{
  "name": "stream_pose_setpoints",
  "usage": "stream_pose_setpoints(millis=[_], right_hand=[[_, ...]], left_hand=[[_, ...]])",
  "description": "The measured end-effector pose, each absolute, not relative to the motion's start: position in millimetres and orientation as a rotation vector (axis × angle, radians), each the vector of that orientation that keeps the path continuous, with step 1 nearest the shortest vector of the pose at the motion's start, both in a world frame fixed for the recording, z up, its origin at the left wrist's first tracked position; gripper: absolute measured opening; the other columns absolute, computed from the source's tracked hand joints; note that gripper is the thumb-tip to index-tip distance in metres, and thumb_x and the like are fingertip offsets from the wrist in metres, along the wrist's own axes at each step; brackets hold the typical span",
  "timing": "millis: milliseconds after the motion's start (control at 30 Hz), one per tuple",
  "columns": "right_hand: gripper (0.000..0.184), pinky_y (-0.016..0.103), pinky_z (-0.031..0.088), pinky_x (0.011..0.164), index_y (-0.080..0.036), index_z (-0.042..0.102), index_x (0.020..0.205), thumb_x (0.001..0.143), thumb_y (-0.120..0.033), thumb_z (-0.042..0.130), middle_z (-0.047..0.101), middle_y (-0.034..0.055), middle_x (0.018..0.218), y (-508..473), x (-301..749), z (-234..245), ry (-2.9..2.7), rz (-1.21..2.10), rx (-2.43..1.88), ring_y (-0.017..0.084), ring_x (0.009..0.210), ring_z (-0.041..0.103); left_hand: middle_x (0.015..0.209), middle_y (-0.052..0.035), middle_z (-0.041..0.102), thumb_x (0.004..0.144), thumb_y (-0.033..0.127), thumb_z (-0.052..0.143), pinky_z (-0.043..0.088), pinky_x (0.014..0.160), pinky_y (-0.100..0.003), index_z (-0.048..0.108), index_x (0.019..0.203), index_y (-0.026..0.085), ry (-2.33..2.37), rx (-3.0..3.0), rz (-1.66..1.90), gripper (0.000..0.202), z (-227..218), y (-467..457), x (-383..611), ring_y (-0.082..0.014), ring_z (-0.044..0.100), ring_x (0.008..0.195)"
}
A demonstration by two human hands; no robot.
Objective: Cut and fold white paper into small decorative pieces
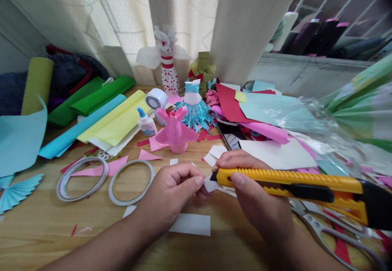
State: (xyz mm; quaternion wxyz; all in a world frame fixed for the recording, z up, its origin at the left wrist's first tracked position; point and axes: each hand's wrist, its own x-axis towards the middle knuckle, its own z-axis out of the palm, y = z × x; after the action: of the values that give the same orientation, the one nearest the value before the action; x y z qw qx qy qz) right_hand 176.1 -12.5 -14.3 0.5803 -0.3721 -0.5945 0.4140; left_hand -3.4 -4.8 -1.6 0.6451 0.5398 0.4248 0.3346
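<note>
My right hand (263,205) is closed around a yellow box cutter (300,177) with a black slider, its tip pointing left. Between the fingers of my left hand (171,193) is a small white piece of paper (210,184), right at the cutter's tip. Whether the blade touches or cuts the piece cannot be made out. Below my left hand a white paper strip (192,224) lies on the wooden table (101,246), partly hidden by the wrist. Just beyond my hands stands a pink paper dress figure (176,130).
Two tape rolls (114,193) lie at left. A glue bottle (147,123) and blue-fringed paper dress (194,107) stand farther back. Scissors (321,226) lie under the cutter at right. Coloured paper sheets (269,107) pile up at right; paper rolls (104,95) lie at left.
</note>
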Motion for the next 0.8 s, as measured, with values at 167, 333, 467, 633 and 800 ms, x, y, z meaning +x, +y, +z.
stream_pose_setpoints(millis=[167,333,467,633,800], right_hand=[[0.015,0.042,0.047,0.084,-0.025,0.069,0.09,0.081,-0.025,0.057,0.063,0.0056,0.092,-12.8,175.8,-14.1,-1.411,0.959,-0.875,0.023,0.092,0.058],[0.014,0.044,0.043,0.087,-0.027,0.069,0.088,0.08,-0.03,0.058,0.058,0.006,0.099,-13.8,178.5,-10.9,-1.391,0.876,-0.92,0.025,0.099,0.053],[0.016,0.039,0.045,0.081,-0.028,0.068,0.093,0.082,-0.03,0.056,0.059,0.0048,0.093,-17.9,179.0,-10.5,-1.388,0.938,-0.867,0.022,0.09,0.055],[0.016,0.037,0.046,0.078,-0.026,0.067,0.094,0.082,-0.028,0.057,0.063,0.0056,0.091,-21.8,173.4,-12.8,-1.431,0.952,-0.876,0.023,0.091,0.056],[0.015,0.035,0.046,0.078,-0.025,0.068,0.091,0.08,-0.028,0.059,0.065,0.0046,0.088,-21.3,169.9,-9.9,-1.424,0.906,-0.898,0.022,0.089,0.057]], left_hand=[[0.069,-0.0018,0.066,0.084,0.026,0.052,0.046,0.069,-0.025,0.062,0.069,0.014,0.989,1.287,0.726,0.021,1.7,-4.9,-2.3,-0.014,0.06,0.069],[0.067,-0.0012,0.065,0.083,0.025,0.052,0.046,0.067,-0.024,0.061,0.068,0.015,1.05,1.317,0.727,0.02,4.4,-4.9,-1.0,-0.0132,0.059,0.066],[0.066,-0.0007,0.063,0.082,0.024,0.054,0.045,0.064,-0.023,0.06,0.067,0.015,1.085,1.296,0.768,0.018,3.4,-5.6,0.8,-0.0125,0.058,0.064],[0.064,0.0003,0.062,0.079,0.024,0.056,0.044,0.062,-0.023,0.059,0.066,0.016,1.144,1.322,0.811,0.015,2.4,-7.1,2.5,-0.0124,0.056,0.062],[0.064,0.0,0.062,0.079,0.027,0.058,0.044,0.06,-0.023,0.058,0.067,0.016,1.163,1.348,0.822,0.017,1.4,-8.4,3.4,-0.0122,0.056,0.061]])
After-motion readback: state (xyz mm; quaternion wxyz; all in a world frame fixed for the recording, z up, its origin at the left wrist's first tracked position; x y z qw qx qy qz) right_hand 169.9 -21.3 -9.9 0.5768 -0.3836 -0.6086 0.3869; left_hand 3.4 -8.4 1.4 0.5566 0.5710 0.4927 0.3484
